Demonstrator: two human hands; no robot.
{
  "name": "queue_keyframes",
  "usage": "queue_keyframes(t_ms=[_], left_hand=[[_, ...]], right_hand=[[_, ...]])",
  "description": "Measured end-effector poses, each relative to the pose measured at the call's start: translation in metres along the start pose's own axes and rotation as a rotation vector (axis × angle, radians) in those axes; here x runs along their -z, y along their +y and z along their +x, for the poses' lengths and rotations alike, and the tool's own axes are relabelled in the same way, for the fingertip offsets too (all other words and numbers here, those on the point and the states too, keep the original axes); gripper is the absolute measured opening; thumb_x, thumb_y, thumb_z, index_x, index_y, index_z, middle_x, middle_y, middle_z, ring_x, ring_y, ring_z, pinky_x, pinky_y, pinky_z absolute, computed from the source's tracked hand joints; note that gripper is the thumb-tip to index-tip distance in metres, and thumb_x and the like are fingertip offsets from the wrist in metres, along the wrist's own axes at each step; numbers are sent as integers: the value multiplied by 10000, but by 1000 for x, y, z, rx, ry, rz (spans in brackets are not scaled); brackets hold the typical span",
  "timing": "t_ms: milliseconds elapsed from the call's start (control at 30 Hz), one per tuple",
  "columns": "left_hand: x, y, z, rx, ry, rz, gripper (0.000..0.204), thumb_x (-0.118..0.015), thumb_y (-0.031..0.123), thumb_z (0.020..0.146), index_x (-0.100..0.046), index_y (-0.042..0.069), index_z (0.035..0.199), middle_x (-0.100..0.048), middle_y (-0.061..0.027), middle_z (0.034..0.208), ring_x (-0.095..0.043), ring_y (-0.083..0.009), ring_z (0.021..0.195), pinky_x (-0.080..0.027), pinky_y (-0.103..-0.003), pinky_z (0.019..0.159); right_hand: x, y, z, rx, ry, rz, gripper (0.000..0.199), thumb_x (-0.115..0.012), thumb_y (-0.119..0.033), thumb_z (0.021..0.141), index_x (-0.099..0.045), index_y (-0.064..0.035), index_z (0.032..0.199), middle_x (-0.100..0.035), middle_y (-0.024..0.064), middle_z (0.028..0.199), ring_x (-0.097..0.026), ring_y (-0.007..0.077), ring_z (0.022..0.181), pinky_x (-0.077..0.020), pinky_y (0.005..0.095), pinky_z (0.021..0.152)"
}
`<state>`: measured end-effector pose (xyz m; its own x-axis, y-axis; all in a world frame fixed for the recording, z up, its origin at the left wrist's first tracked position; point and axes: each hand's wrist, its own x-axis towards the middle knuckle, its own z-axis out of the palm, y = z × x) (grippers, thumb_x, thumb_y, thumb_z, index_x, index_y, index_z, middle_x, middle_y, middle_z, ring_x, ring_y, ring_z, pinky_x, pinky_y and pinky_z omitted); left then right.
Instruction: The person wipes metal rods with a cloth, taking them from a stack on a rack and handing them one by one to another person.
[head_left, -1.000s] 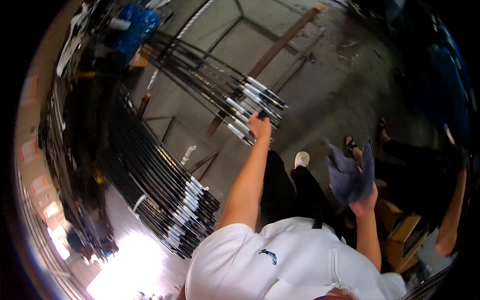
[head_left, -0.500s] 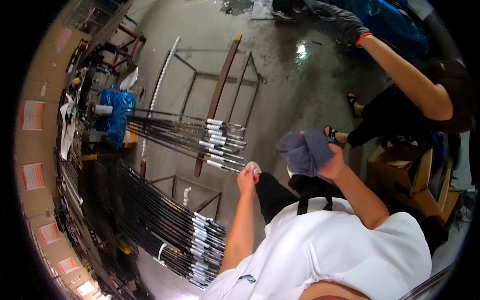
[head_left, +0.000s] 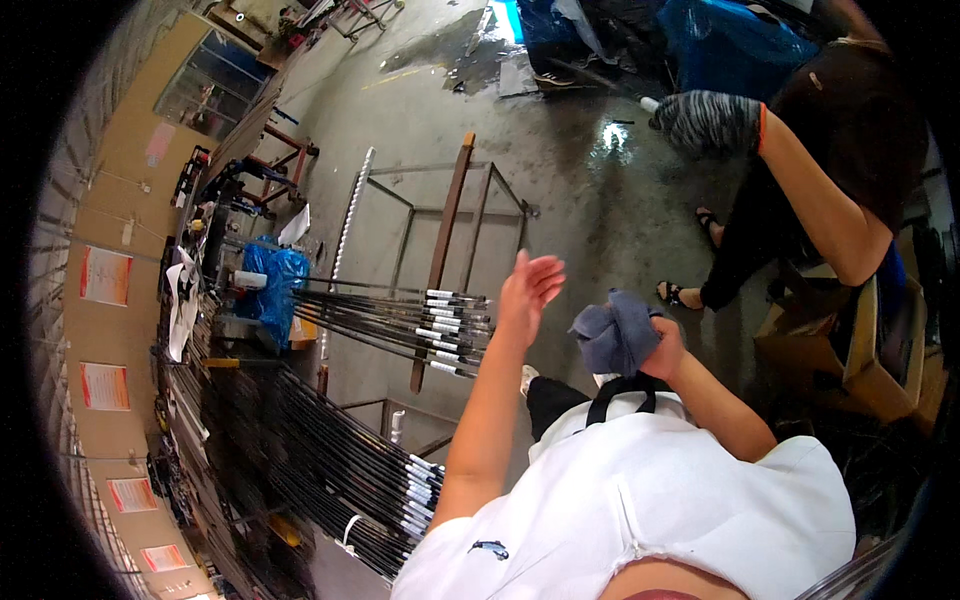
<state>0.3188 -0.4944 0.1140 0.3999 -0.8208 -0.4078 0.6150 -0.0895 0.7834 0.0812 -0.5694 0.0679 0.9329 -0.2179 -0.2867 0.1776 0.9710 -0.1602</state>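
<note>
My left hand (head_left: 527,293) is raised with its fingers spread, empty, just right of the ends of a bundle of thin black rods (head_left: 400,320) that lies across a metal frame rack (head_left: 440,250). My right hand (head_left: 664,348) is closed around a bunched grey-blue cloth (head_left: 614,336), held in front of my chest. A second, larger stack of black rods (head_left: 340,470) lies lower left, its white-banded ends pointing toward me.
Another person stands at the right, one arm (head_left: 810,190) in a striped sleeve reaching over the wet concrete floor (head_left: 600,170). Cardboard boxes (head_left: 860,340) sit at the right. A blue bag (head_left: 275,275) and cluttered shelving line the left wall.
My left hand has come off the rod ends and lifted open. My view has swung, bringing the other person's arm and the floor into sight. The cloth stays in my right hand.
</note>
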Motion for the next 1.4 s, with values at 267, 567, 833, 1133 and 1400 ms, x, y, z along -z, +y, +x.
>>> queue_keyframes(t_ms=[267,567,833,1133,1400], left_hand=[[-153,-20,60,32,-363,-304,856,-413,640,823,-214,7,1365,-421,-149,1316,-429,-229,1197,-343,-352,978],[-198,4,45,-320,-284,-558,177,-474,245,933,-439,80,876,-469,0,711,-583,-203,927,-463,-362,844],[-98,61,-36,-492,90,-323,158,-471,220,926,-402,90,867,-381,-3,684,-414,-123,624,-418,-349,656],[-13,-17,-113,-661,610,1172,236,-468,63,840,-410,-49,1039,-514,-273,931,-518,-432,855,-413,-466,742],[3,-35,-187,-703,869,1424,236,-552,178,839,-536,-7,985,-561,-246,916,-529,-425,868,-403,-482,710]], right_hand=[[9,-16,-42,265,206,73,579,-439,-266,715,-454,-42,1249,-510,141,1228,-493,305,1131,-343,443,1005],[46,-11,-78,316,255,91,495,-370,-235,807,-449,-54,1260,-495,108,1254,-485,270,1148,-349,424,1008],[22,-34,-2,193,202,-64,434,-391,-262,833,-494,-47,1195,-551,122,1158,-540,278,1049,-403,421,938],[-118,71,119,302,-307,-1046,276,-509,-143,863,-531,-51,1121,-583,60,1056,-546,178,977,-430,318,861],[-158,153,110,174,105,-458,210,-692,-158,788,-540,-103,922,-538,-21,858,-506,87,747,-432,251,662]])
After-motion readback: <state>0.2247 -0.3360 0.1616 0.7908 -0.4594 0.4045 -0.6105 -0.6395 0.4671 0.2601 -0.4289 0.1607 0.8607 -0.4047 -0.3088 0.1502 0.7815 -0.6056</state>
